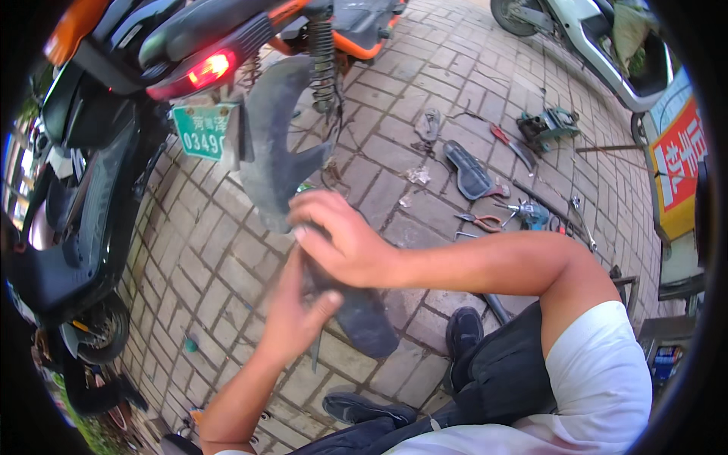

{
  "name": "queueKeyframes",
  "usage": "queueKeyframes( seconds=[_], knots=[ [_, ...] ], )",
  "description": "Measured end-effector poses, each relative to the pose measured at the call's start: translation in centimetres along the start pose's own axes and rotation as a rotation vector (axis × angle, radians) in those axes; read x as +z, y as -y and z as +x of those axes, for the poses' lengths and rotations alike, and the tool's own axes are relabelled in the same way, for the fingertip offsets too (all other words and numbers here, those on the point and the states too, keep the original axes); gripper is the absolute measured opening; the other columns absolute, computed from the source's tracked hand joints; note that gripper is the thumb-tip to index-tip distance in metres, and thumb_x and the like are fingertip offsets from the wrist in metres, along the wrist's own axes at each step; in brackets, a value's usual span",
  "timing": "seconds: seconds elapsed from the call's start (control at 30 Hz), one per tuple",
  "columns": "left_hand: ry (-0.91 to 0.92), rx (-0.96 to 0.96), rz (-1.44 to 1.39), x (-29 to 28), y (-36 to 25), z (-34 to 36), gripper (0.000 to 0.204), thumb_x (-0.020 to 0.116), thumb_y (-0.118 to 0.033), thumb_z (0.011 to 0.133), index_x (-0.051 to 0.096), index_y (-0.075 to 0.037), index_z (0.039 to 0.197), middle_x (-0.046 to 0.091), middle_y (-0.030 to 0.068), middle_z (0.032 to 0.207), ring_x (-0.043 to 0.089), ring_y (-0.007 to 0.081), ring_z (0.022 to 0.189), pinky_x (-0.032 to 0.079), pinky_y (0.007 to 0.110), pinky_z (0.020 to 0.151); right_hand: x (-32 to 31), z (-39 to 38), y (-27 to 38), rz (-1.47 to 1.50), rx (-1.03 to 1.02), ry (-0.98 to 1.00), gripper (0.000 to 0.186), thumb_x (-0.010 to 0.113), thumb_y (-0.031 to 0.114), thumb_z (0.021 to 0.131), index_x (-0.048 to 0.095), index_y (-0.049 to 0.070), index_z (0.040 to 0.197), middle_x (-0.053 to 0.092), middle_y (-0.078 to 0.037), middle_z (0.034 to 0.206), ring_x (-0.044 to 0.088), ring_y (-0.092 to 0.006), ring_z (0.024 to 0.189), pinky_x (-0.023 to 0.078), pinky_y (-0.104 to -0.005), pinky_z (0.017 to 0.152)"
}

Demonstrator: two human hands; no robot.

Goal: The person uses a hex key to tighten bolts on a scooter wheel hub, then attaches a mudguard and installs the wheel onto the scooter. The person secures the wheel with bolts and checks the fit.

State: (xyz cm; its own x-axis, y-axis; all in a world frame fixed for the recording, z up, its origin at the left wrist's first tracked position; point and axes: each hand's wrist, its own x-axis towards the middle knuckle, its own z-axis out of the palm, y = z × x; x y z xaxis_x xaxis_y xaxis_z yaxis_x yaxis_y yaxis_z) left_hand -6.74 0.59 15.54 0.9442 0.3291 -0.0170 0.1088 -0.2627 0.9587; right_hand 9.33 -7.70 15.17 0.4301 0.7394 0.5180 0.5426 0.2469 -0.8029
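My right hand (326,235) is curled over a long dark piece (360,326) that lies below the black rear mudguard (269,136) of an orange-and-black scooter (227,26). My left hand (296,311), somewhat blurred, is at that piece's left side, its thumb pointing right and its fingers partly hidden under my right hand. A lit red tail light (208,70) and a green plate (197,133) sit above the mudguard. A coiled spring shock (322,61) runs down beside it.
A black scooter (91,235) stands at left, a white one (576,38) at upper right. Pliers (485,221), red-handled cutters (516,148), a blue tool (535,216), a wrench (585,224) and greenish machinery (546,129) lie on the paving (417,83). A sign (675,159) stands right.
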Motion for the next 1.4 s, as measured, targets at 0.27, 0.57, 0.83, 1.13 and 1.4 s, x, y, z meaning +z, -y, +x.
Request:
queueKeyframes(
  seconds=[0.27, 0.57, 0.83, 1.13, 1.4],
  knots=[
    [-0.321, -0.226, 0.331, 1.5, -0.3, 1.9, 0.107, 0.085, -0.029, 0.071, 0.019, 0.011, 0.146, 0.036, 0.0277, 0.142, 0.039, 0.0361, 0.132, 0.032, 0.042, 0.112, -12.2, 4.7, -10.6, -0.444, 0.329, 0.315, 0.03, 0.06, 0.026, 0.083, 0.067, -0.002, 0.093, 0.068, -0.024, 0.095, 0.066, -0.0378, 0.091, 0.051, -0.0458, 0.081],
    [-0.395, -0.204, 0.285, 2.7, -0.1, -0.5, 0.102, 0.077, -0.02, 0.073, 0.015, 0.007, 0.149, 0.038, 0.0222, 0.143, 0.039, 0.031, 0.133, 0.029, 0.04, 0.112, -10.9, -8.3, -20.9, -0.169, 0.654, 0.48, 0.037, 0.063, 0.034, 0.086, 0.069, 0.001, 0.102, 0.071, -0.018, 0.094, 0.067, -0.0315, 0.09, 0.053, -0.0413, 0.079],
    [-0.493, -0.292, 0.176, 2.7, -0.5, -0.6, 0.109, 0.077, -0.03, 0.069, 0.013, 0.008, 0.149, 0.033, 0.0229, 0.145, 0.036, 0.0307, 0.135, 0.025, 0.041, 0.114, -4.6, -6.3, -19.4, 0.774, 0.942, 0.492, 0.046, 0.065, 0.049, 0.091, 0.072, 0.003, 0.096, 0.069, -0.004, 0.084, 0.051, -0.0087, 0.064, 0.039, -0.0254, 0.053],
    [-0.504, -0.299, 0.323, 4.6, -1.0, -0.2, 0.109, 0.076, -0.032, 0.069, 0.014, 0.01, 0.149, 0.031, 0.0238, 0.147, 0.034, 0.0312, 0.136, 0.023, 0.041, 0.115, -0.8, -6.5, -21.3, 0.658, 1.132, 0.429, 0.028, 0.07, 0.03, 0.087, 0.071, 0.002, 0.085, 0.062, -0.004, 0.069, 0.055, -0.0116, 0.062, 0.042, -0.0271, 0.053],
    [-0.487, -0.335, 0.35, 5.7, -2.1, 1.8, 0.11, 0.077, -0.034, 0.07, 0.015, 0.008, 0.15, 0.027, 0.023, 0.151, 0.029, 0.031, 0.139, 0.019, 0.04, 0.116, -4.4, -7.3, -23.0, 0.598, 1.017, 0.331, 0.033, 0.067, 0.033, 0.09, 0.072, 0.001, 0.088, 0.067, -0.009, 0.072, 0.059, -0.0199, 0.059, 0.049, -0.0356, 0.057]
  ],
)
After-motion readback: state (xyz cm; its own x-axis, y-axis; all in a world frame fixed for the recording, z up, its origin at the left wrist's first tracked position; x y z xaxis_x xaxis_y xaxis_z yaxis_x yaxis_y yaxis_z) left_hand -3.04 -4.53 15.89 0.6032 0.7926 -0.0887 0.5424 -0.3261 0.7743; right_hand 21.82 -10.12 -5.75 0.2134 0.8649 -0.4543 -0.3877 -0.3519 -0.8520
